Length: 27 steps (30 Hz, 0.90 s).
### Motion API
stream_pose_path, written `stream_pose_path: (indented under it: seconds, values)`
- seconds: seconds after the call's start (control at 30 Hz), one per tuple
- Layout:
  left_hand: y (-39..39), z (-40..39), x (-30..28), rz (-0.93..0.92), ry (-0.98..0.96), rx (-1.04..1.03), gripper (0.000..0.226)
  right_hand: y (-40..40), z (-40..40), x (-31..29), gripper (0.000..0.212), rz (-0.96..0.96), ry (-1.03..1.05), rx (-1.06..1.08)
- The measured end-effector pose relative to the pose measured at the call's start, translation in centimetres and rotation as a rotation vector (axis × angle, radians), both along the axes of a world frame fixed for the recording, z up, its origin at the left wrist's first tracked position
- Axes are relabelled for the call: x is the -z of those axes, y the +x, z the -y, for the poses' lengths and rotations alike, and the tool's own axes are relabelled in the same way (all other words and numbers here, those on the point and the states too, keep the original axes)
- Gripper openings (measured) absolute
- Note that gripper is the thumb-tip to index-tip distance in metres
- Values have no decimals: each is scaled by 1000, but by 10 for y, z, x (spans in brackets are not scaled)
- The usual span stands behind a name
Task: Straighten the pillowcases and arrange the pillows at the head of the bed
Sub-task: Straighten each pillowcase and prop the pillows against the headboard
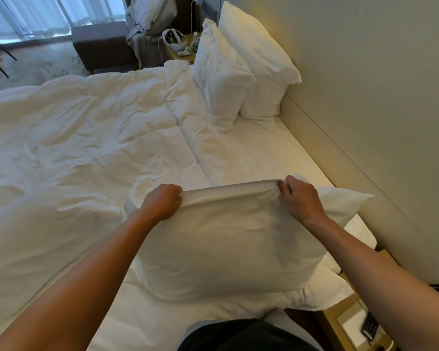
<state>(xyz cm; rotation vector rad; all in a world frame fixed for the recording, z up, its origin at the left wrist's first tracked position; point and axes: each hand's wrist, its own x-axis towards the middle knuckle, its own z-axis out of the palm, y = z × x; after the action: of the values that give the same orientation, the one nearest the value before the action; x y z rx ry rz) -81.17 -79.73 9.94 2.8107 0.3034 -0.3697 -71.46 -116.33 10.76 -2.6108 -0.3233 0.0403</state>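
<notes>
Both hands clench the pillowcase's far edge: left hand (162,202), right hand (300,197), stretching it taut over the pillow (228,247) at lower centre. Two pillows (238,72) stand upper centre-right, against the wall.

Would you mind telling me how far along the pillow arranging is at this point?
Partly done. Two pillows already stand propped at the far end of the headboard wall. In hand: the left hand and right hand each pinch the top edge of a third pillow, pulling its case taut. Left: placing this pillow against the wall; another pillow lies behind it.
</notes>
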Motion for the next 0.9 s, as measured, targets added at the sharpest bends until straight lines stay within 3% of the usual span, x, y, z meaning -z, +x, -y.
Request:
stream_pose_path:
  seconds: [0.13,0.43,0.53,0.7,0.9]
  values:
    - [1,-5,-8,24,17,6,26,7,9,-2,40,42,-70,-78]
    - [21,-19,-41,291,41,-124,23,43,13,-28,21,153,-262,-102]
    - [22,-18,-36,261,3,-151,27,46,8,-25,30,129,-131,-26]
    - [21,-19,-29,103,-324,-123,28,41,10,-17,30,19,85,12]
    - [23,-13,-31,217,-248,-180,31,42,4,-23,28,80,117,32]
